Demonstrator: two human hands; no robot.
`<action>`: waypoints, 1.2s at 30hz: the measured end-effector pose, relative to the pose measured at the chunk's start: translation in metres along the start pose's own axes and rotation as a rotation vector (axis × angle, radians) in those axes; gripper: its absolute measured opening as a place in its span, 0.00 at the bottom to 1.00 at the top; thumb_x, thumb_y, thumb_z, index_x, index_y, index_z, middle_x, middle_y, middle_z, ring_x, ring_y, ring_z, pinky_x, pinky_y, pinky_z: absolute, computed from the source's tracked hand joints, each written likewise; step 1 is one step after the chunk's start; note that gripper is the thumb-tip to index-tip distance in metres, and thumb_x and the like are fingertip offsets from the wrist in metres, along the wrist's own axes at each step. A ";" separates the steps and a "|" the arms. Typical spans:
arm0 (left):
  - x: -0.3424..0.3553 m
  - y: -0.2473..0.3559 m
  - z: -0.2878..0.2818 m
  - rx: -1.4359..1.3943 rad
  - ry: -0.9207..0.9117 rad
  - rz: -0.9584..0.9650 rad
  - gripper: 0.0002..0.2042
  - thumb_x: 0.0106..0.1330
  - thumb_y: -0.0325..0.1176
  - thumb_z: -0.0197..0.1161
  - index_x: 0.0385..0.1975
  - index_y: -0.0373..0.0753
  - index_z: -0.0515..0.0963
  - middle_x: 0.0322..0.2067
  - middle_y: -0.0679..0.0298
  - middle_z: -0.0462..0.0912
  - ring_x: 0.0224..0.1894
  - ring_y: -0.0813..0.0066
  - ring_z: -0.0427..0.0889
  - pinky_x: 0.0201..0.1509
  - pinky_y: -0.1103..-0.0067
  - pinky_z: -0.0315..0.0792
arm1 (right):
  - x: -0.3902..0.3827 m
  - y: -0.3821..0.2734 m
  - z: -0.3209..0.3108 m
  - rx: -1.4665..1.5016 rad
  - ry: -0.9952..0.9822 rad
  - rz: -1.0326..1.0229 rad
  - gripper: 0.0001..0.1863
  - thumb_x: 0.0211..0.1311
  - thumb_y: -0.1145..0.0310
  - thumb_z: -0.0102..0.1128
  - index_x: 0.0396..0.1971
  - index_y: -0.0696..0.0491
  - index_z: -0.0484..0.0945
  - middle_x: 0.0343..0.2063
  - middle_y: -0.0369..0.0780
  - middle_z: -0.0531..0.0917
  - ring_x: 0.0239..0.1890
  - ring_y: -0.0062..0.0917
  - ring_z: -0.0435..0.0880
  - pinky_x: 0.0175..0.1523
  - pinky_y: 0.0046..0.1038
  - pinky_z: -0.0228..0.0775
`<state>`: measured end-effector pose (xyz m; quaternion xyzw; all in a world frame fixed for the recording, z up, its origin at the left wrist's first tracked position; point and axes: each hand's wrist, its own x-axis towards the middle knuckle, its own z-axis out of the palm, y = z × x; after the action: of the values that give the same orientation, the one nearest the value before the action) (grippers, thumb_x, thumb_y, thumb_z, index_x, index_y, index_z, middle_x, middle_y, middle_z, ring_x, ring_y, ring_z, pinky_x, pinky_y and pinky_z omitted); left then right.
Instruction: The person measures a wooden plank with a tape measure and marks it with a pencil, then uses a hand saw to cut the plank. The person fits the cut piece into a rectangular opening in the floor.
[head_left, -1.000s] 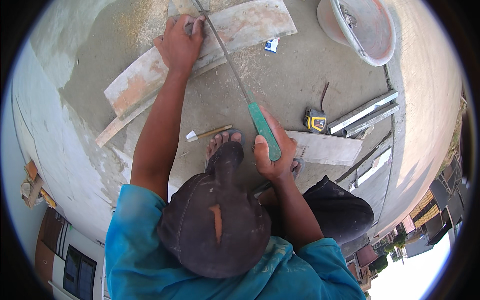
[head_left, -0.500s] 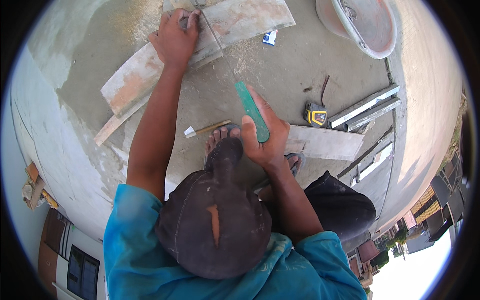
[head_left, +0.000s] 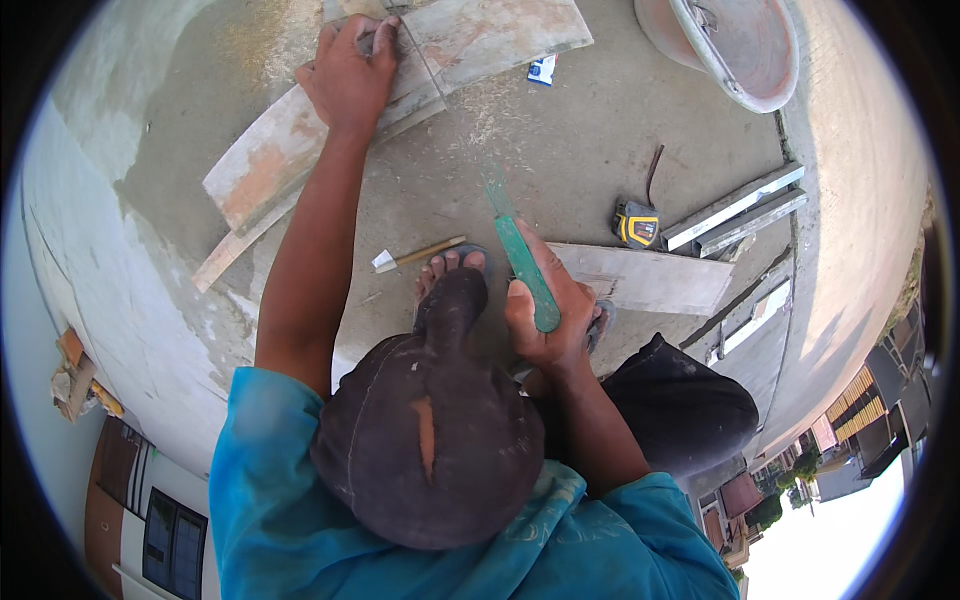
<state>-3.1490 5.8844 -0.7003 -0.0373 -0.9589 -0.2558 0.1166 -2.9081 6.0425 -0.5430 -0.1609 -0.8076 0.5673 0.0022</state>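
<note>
My right hand (head_left: 556,300) is wrapped round the green handle of a handsaw (head_left: 525,270). Its thin blade runs up and leftward to a pale, dusty wooden board (head_left: 500,32), where a narrow dark line crosses the wood; blur hides much of the blade. On the board just left of that line, my left hand (head_left: 352,80) presses and grips with bent fingers, thumb close to the line. Beneath the board lies another wooden strip (head_left: 235,252), partly covered. Sawdust (head_left: 490,110) is scattered on the concrete below the cut line.
A yellow-and-black tape measure (head_left: 637,224) lies right of the saw, beside metal bars (head_left: 735,208) and a flat board (head_left: 650,280). A pencil-like wooden stick (head_left: 425,253) rests near my foot. A dusty basin (head_left: 770,85) stands far right, and a small blue-white packet (head_left: 541,69) is nearby.
My right hand has drawn the saw down and slightly right, toward my body, so its handle is farther from the board. My left hand stays in place on the board.
</note>
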 end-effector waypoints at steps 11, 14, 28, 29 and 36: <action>0.000 0.001 -0.005 0.089 -0.038 0.015 0.08 0.64 0.48 0.64 0.33 0.53 0.81 0.36 0.69 0.82 0.37 0.63 0.82 0.46 0.67 0.68 | 0.017 -0.003 0.005 0.070 -0.092 0.226 0.28 0.59 0.64 0.55 0.57 0.66 0.74 0.41 0.52 0.85 0.41 0.34 0.87 0.48 0.30 0.77; -0.002 0.000 -0.003 0.005 -0.040 -0.004 0.08 0.64 0.47 0.64 0.34 0.53 0.81 0.37 0.68 0.82 0.36 0.63 0.82 0.46 0.67 0.68 | -0.021 0.009 -0.015 -0.001 0.021 -0.086 0.27 0.55 0.70 0.59 0.57 0.62 0.75 0.34 0.52 0.86 0.30 0.33 0.88 0.37 0.29 0.79; -0.003 -0.004 0.000 0.085 -0.039 0.025 0.08 0.64 0.47 0.64 0.35 0.54 0.81 0.37 0.68 0.82 0.37 0.61 0.83 0.46 0.66 0.70 | -0.018 0.016 -0.003 -0.010 0.041 -0.073 0.27 0.57 0.69 0.58 0.57 0.62 0.75 0.36 0.51 0.86 0.30 0.31 0.88 0.39 0.28 0.79; 0.002 -0.004 0.000 0.120 -0.057 0.004 0.08 0.64 0.48 0.64 0.35 0.54 0.82 0.36 0.68 0.82 0.37 0.61 0.83 0.46 0.66 0.70 | 0.005 0.014 0.004 0.019 -0.003 0.031 0.27 0.57 0.68 0.57 0.57 0.64 0.75 0.39 0.51 0.86 0.35 0.31 0.88 0.43 0.28 0.78; 0.001 -0.001 -0.002 0.024 -0.073 -0.061 0.08 0.65 0.48 0.63 0.35 0.54 0.82 0.38 0.68 0.82 0.41 0.63 0.82 0.53 0.65 0.67 | -0.033 0.013 -0.015 -0.046 0.032 -0.104 0.26 0.59 0.70 0.55 0.56 0.67 0.74 0.38 0.50 0.87 0.33 0.32 0.90 0.42 0.28 0.80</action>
<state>-3.1499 5.8828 -0.6987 -0.0160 -0.9662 -0.2463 0.0742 -2.8708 6.0513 -0.5437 -0.1275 -0.8276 0.5451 0.0407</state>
